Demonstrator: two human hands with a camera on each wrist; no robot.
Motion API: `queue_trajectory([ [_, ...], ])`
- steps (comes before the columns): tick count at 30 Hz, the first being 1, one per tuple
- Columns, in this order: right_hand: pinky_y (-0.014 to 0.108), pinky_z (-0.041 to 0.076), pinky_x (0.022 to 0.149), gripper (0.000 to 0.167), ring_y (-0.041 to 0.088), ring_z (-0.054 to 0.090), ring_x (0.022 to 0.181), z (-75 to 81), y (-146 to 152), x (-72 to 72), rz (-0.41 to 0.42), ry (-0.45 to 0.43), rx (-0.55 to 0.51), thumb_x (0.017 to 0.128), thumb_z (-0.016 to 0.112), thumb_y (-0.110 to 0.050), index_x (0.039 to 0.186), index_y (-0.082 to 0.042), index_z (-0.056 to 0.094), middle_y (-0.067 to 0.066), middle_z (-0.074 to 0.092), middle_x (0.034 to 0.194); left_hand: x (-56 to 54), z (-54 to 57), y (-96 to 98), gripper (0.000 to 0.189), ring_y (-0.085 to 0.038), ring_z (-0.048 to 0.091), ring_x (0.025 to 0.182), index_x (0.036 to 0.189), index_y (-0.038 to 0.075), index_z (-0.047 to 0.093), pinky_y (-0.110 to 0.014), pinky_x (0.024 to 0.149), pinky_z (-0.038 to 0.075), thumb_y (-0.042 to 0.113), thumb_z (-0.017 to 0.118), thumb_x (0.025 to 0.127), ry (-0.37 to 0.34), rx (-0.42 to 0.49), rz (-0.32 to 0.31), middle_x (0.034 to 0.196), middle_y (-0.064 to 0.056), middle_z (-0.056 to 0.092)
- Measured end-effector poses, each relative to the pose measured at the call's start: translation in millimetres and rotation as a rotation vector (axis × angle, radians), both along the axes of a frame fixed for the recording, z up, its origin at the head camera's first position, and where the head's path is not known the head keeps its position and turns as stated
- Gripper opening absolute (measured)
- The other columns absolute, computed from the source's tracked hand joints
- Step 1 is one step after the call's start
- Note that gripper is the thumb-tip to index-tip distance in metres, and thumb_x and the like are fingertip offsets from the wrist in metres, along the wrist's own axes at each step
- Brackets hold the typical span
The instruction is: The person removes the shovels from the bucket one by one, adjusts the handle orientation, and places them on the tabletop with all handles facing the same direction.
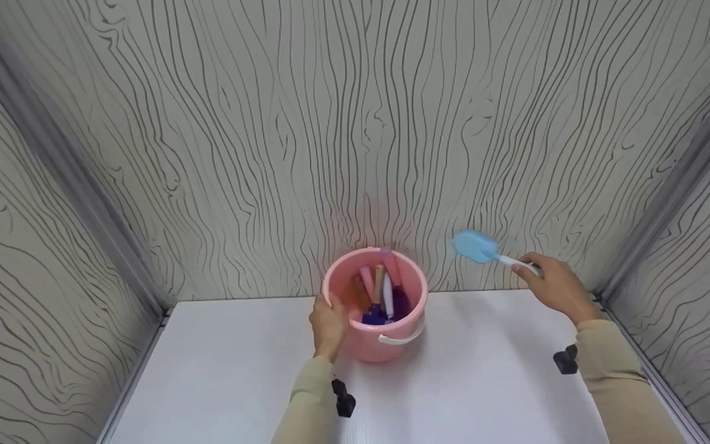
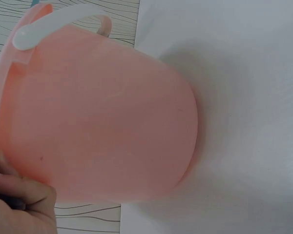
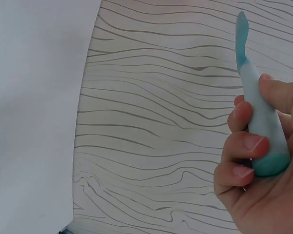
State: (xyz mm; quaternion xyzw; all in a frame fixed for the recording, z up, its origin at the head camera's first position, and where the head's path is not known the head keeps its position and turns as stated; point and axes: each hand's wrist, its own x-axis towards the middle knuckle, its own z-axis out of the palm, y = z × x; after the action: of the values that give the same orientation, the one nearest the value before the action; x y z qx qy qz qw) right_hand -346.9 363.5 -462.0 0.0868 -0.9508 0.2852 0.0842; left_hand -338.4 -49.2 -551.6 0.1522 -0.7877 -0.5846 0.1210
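Note:
A pink bucket (image 1: 375,343) stands on the white table, its white handle (image 1: 405,338) hanging down at the front. My left hand (image 1: 329,322) grips the bucket's left rim; in the left wrist view the fingers curl at the rim near the lower left corner. Inside the bucket are several tools, among them a wooden handle (image 1: 378,282), a white handle and pink ones; their lower ends are partly hidden. Off to the right, above the table's back edge, my right hand (image 1: 555,282) holds a toy shovel with a light blue blade (image 1: 474,246) by its white grip (image 3: 263,117).
The white table (image 1: 219,370) ends at a wood-grain patterned back wall (image 1: 256,154). Similar panels with grey metal posts (image 1: 77,166) flank it on both sides. Black camera mounts (image 1: 344,404) are worn at the wrists.

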Motion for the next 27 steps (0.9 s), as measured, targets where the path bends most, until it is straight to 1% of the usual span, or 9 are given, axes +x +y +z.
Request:
queue_trajectory([
  [3,0.031,0.035,0.052,0.045,0.015,0.038,0.058,-3.6,9,4.6,-0.035,0.025,-0.006,0.112,0.056,-0.037,0.130,0.003,0.065,0.002,0.046,0.075,0.0,0.2,0.9,0.038,-0.024,0.068,0.092,0.137,-0.007,0.057,-0.040,0.081,0.059,0.020,0.044,0.114,-0.014,0.004,-0.023,0.115,-0.022,0.073],
  [6,0.031,0.036,0.053,0.047,0.015,0.039,0.060,-8.7,13,7.9,-0.050,0.025,-0.034,0.112,0.055,-0.038,0.132,0.003,0.064,0.004,0.047,0.077,0.6,1.3,-1.6,0.038,-0.025,0.069,0.095,0.137,-0.006,0.057,-0.042,0.084,0.060,0.021,0.044,0.114,-0.024,-0.001,-0.017,0.118,-0.023,0.073],
  [11,0.034,0.039,0.060,0.052,0.019,0.043,0.068,-17.2,18,10.7,-0.061,0.011,-0.081,0.113,0.053,-0.041,0.135,0.004,0.063,0.011,0.059,0.088,1.5,3.4,-6.4,0.040,-0.027,0.070,0.101,0.141,-0.006,0.055,-0.045,0.088,0.061,0.022,0.043,0.115,-0.027,0.010,-0.010,0.125,-0.025,0.071],
  [15,0.037,0.042,0.066,0.050,0.024,0.049,0.077,-22.4,25,13.0,-0.100,0.018,-0.080,0.113,0.053,-0.038,0.134,0.007,0.063,0.020,0.066,0.101,1.1,2.8,-5.9,0.041,-0.025,0.068,0.098,0.142,-0.007,0.054,-0.039,0.082,0.059,0.023,0.042,0.115,-0.033,0.026,-0.038,0.124,-0.024,0.071],
  [17,0.043,0.048,0.071,0.052,0.030,0.056,0.084,-24.8,27,13.5,-0.112,0.015,-0.084,0.113,0.052,-0.039,0.134,0.008,0.062,0.028,0.067,0.109,0.7,2.5,-5.5,0.041,-0.024,0.066,0.095,0.141,-0.007,0.055,-0.037,0.080,0.058,0.023,0.042,0.115,-0.038,0.029,-0.030,0.121,-0.023,0.072],
  [19,0.056,0.052,0.081,0.055,0.042,0.061,0.098,-27.4,29,13.7,-0.118,0.009,-0.096,0.113,0.052,-0.039,0.136,0.010,0.059,0.037,0.064,0.124,0.2,2.3,-5.3,0.039,-0.024,0.066,0.093,0.138,-0.007,0.056,-0.038,0.078,0.057,0.022,0.042,0.115,-0.033,0.022,-0.018,0.118,-0.024,0.072],
  [23,0.076,0.043,0.102,0.060,0.060,0.053,0.128,-32.0,30,15.6,-0.144,0.001,-0.121,0.113,0.051,-0.041,0.139,0.012,0.057,0.045,0.053,0.142,-0.6,2.2,-4.4,0.039,-0.026,0.068,0.093,0.138,-0.008,0.056,-0.040,0.080,0.060,0.020,0.043,0.115,-0.020,0.009,-0.014,0.118,-0.024,0.072],
  [25,0.077,0.042,0.102,0.059,0.063,0.051,0.130,-35.1,30,17.1,-0.157,0.011,-0.132,0.113,0.052,-0.040,0.139,0.013,0.057,0.046,0.052,0.143,-1.0,1.5,-3.8,0.039,-0.026,0.069,0.093,0.138,-0.009,0.056,-0.041,0.080,0.060,0.019,0.043,0.114,-0.014,0.007,-0.018,0.118,-0.025,0.072],
  [27,0.076,0.044,0.100,0.060,0.061,0.056,0.124,-39.2,30,18.7,-0.174,0.015,-0.135,0.112,0.053,-0.040,0.139,0.014,0.056,0.047,0.051,0.142,-1.1,0.7,-3.1,0.037,-0.025,0.068,0.091,0.135,-0.009,0.057,-0.040,0.078,0.060,0.019,0.043,0.114,-0.014,0.000,-0.013,0.114,-0.023,0.073],
])
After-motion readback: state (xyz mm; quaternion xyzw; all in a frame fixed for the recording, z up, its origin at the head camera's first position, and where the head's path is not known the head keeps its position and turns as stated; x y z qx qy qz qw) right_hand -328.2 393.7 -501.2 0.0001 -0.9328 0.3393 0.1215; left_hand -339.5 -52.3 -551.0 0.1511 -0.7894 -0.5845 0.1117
